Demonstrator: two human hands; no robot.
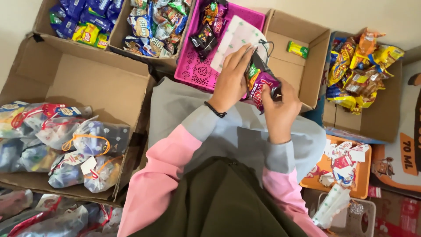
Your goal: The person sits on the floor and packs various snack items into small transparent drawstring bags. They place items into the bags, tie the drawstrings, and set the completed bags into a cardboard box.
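My left hand [231, 80] and my right hand [280, 109] meet over my lap, just in front of a pink perforated basket [197, 72]. Between them I hold a bundle of small snack packets [259, 81], purple, red and green, pressed together. A clear patterned plastic bag [237, 37] lies under my left fingers and reaches back over the basket. My left wrist wears a black band. The left fingers hide part of the packets.
A big cardboard box [87, 79] at left holds several tied, filled gift bags. Boxes of snacks stand at the back and right; one box [302, 66] holds a single green packet. An orange tray [364, 175] of tags sits at lower right.
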